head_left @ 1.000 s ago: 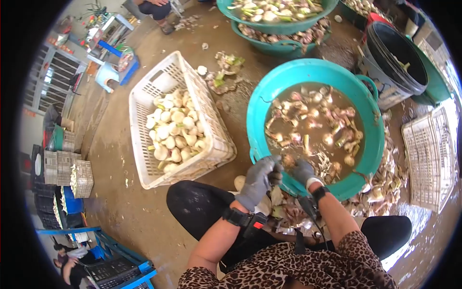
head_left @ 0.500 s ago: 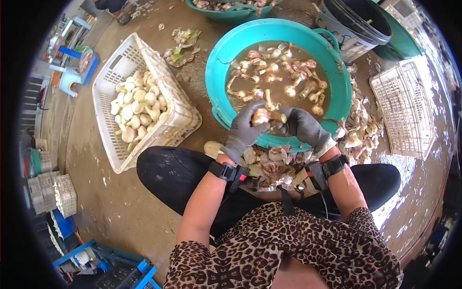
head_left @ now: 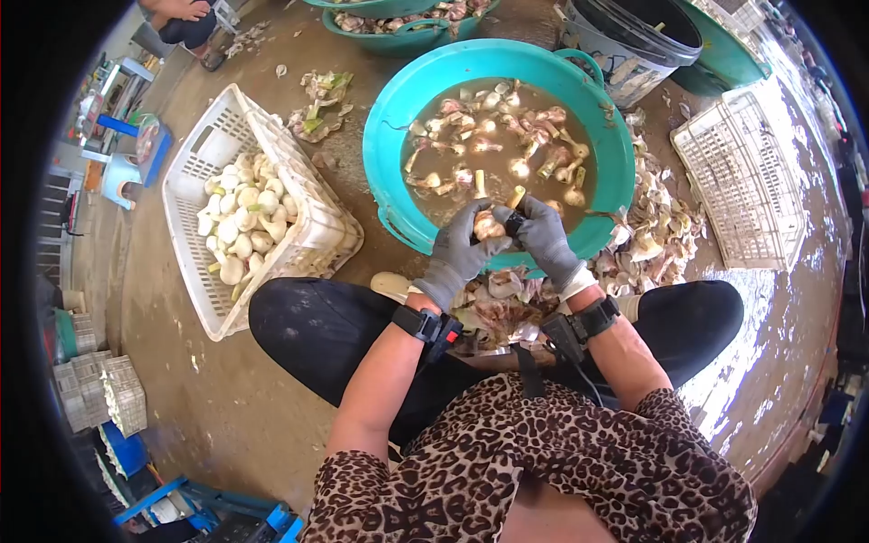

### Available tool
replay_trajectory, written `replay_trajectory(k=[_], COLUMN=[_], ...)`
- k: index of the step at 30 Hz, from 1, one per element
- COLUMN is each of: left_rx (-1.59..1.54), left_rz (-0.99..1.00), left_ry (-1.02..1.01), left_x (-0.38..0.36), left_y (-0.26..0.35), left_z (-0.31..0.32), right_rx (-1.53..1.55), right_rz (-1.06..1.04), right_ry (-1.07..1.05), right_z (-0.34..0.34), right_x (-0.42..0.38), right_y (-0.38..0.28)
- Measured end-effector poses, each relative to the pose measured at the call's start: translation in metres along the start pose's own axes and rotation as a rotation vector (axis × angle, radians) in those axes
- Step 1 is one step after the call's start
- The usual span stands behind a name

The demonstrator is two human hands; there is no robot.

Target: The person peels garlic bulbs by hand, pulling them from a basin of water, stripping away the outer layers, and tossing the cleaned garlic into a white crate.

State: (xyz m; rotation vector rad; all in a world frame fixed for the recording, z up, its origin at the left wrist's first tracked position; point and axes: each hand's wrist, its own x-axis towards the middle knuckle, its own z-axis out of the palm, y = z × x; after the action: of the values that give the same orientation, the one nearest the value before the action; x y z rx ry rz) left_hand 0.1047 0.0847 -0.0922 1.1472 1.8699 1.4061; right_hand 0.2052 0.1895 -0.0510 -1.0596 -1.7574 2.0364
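My left hand (head_left: pixel 460 250), in a grey glove, is closed around a garlic bulb (head_left: pixel 490 224) with purplish-white skin, held over the near rim of a turquoise tub (head_left: pixel 385 185). Against the same bulb my right hand (head_left: pixel 547 239), also gloved, pinches with closed fingers. A small dark piece (head_left: pixel 514 223) shows at its fingertips; whether it is a tool or the glove's tip I cannot make out. Unpeeled garlic bulbs (head_left: pixel 520 166) with cut stems float in the tub's brown water. Peeled skins (head_left: pixel 507 303) lie heaped between my legs, under my hands.
White peeled garlic (head_left: pixel 246 213) fills part of a white plastic crate (head_left: pixel 195 285) on the left. More skins (head_left: pixel 659 231) and another white crate (head_left: pixel 747 185) are on the right. Behind stand a bucket (head_left: pixel 625 68) and a tub of garlic (head_left: pixel 407 41). A person's leg (head_left: pixel 192 29) shows top left.
The view has shifted, so the tub and crates appear a little farther left. My hands have drawn closer together around the bulb, and the right one now bears on its side.
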Motion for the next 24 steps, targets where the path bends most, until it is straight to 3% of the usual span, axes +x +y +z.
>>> replay_trajectory(k=[4,9,11,15,17,19,21,24], left_rx=[-0.096,-0.297,-0.266,-0.37,-0.744,-0.777,-0.81,-0.806], left_rz=[-0.084,-0.152,-0.316,-0.2,-0.6,-0.621,-0.646,-0.815], left_ry=[-0.022,-0.011,-0.036,0.001,-0.08,-0.041,-0.004,-0.062], left_x=[0.001,0.001,0.003,0.0,-0.002,0.002,0.002,0.004], left_y=[-0.001,-0.01,-0.001,-0.022,-0.01,-0.017,-0.021,-0.001], left_z=[-0.001,-0.005,-0.014,-0.012,-0.016,-0.009,-0.006,-0.015], right_rx=[-0.218,0.006,0.032,0.097,-0.071,-0.237,-0.645,-0.569], right_rz=[0.08,0.063,0.054,0.034,0.07,0.106,-0.483,-0.499], right_ry=[0.016,-0.104,-0.142,-0.258,-0.214,-0.168,-0.136,-0.158], right_z=[-0.003,-0.005,-0.006,-0.009,-0.005,-0.004,-0.006,-0.006], right_x=[0.005,0.007,0.005,0.007,0.007,0.01,0.015,0.008], right_y=[0.006,0.011,0.008,0.014,0.015,0.022,0.04,0.031])
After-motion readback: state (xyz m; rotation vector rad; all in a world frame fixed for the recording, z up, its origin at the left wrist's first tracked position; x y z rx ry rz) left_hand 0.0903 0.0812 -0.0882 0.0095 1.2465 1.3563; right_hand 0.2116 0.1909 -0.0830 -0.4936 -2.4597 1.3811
